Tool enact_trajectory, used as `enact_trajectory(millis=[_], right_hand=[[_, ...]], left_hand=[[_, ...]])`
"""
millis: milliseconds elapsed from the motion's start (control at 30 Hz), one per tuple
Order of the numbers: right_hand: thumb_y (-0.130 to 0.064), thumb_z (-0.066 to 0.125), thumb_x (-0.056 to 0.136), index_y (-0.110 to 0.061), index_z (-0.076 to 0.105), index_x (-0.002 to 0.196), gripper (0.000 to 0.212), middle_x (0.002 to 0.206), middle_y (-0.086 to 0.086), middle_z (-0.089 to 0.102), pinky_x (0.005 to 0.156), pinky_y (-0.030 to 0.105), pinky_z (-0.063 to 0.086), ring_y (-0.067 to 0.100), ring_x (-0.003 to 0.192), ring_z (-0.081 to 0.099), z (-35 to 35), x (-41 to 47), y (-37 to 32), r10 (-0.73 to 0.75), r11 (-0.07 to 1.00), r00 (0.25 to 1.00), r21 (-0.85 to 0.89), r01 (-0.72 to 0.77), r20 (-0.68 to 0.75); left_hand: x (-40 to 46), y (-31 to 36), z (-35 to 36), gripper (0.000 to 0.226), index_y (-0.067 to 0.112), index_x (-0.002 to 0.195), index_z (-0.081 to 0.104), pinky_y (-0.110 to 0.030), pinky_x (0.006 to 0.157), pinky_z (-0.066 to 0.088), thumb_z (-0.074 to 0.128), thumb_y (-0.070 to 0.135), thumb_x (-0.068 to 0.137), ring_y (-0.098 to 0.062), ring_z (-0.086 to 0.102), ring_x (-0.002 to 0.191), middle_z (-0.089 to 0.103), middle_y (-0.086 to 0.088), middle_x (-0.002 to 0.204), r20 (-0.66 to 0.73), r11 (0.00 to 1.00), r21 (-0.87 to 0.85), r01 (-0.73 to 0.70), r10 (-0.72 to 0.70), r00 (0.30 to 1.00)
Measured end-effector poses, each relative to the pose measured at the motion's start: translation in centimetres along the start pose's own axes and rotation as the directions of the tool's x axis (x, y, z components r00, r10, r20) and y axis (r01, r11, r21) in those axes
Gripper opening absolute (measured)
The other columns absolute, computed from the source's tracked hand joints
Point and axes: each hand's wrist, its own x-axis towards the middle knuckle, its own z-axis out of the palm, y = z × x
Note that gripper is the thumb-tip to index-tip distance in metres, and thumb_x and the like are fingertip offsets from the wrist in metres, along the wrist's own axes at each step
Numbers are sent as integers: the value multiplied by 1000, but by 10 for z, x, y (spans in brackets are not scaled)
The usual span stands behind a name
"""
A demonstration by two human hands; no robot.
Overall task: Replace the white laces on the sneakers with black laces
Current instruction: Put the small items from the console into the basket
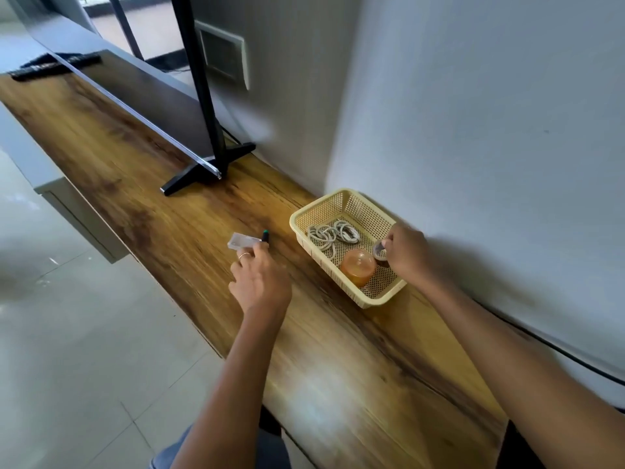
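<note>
From the head camera, I looked down on a long wooden shelf point(189, 211) running along a pale wall. My left hand point(260, 282) rested on the wood near its front edge, fingers curled around a small clear plastic piece point(240, 240) and a dark pen-like object with a green tip point(265, 235); a thin ring showed on one finger. My right hand point(406, 255) reached over the right rim of a cream plastic mesh basket point(324, 201) that sat against the wall, its fingertips pinched together on a small roll of tape point(379, 250). Inside the basket, the white laces point(333, 235) lay coiled in loose loops toward its far left corner, and an orange lidded cup point(357, 265) stood just in front of them, near the tape. Farther along the shelf stood a flat screen on a black stand point(209, 164), with a black remote point(55, 66) at the far end. I could see neither sneakers nor black laces.
</note>
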Motion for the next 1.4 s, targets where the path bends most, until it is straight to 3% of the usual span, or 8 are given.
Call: enact_trajectory(millis=[467, 700, 800, 933, 1067, 1200, 1300, 1400], right_hand=[[-10, 58, 90, -6, 61, 90, 5, 93, 11, 66, 61, 30, 39, 29, 85, 62, 1, 5, -11, -30, 912, 999, -408, 43, 38], [-10, 49, 91, -6, 60, 74, 21, 78, 5, 54, 55, 26, 37, 22, 66, 53, -16, -5, -54, -156, 987, 954, -69, 143, -257], [-16, 52, 91, -1, 59, 64, 32, 57, 11, 54, 49, 26, 38, 16, 49, 45, -9, -7, -82, -231, 948, 962, 190, 256, -144], [-34, 60, 89, -11, 50, 57, 41, 51, 3, 45, 51, 31, 31, 16, 50, 41, -1, -11, -109, -188, 904, 982, 396, 162, 27], [-21, 59, 91, 1, 64, 75, 28, 63, 5, 62, 57, 36, 47, 19, 58, 58, -6, -8, -102, -139, 887, 989, 437, 149, -56], [-23, 61, 91, -13, 56, 67, 27, 62, 1, 57, 53, 31, 45, 20, 59, 59, -28, 14, -59, -72, 982, 988, 164, 94, -137], [-24, 71, 84, -7, 63, 77, 20, 73, 9, 64, 63, 30, 43, 30, 75, 63, -34, 28, -22, -9, 997, 1000, -70, 8, -11], [-15, 76, 79, -7, 68, 84, 13, 86, 13, 69, 69, 32, 45, 31, 86, 65, -27, 31, -1, 44, 995, 997, -95, -38, 59]], left_hand=[[6, -17, 1, 19, 10, 111, 57, -34, 68, 39, 48, 12, 94, -24, 51, 82, 61, -10, 103, 1, 996, 30, 84, -84, 996], [7, -12, 4, 11, 4, 88, 65, -24, 50, 38, 59, 14, 87, -12, 51, 62, 62, -5, 79, 1, 946, -303, 114, -120, 993], [6, -1, 2, 9, 10, 95, 65, -12, 52, 39, 62, 15, 89, -3, 55, 68, 66, 3, 87, -128, 865, -500, -52, -15, 992], [1, 15, 0, 15, 14, 102, 65, -8, 62, 47, 67, 15, 87, -1, 60, 69, 64, 12, 78, -155, 751, -617, -236, 178, 972], [2, 17, 4, 17, 18, 108, 65, -20, 73, 53, 62, 21, 92, -1, 60, 75, 68, 6, 91, -155, 733, -608, -304, 266, 951], [6, 9, 8, 37, 20, 125, 56, -33, 87, 48, 56, 38, 94, -15, 55, 102, 59, 4, 113, -97, 890, -368, -269, 251, 963], [6, 3, 9, 53, 16, 140, 42, -40, 102, 37, 56, 38, 93, -25, 39, 130, 42, -8, 144, 27, 959, -250, -135, 146, 989], [5, 5, 6, 56, 14, 142, 38, -42, 106, 33, 55, 37, 94, -28, 34, 134, 37, -10, 148, 76, 967, -243, -77, 98, 992]])
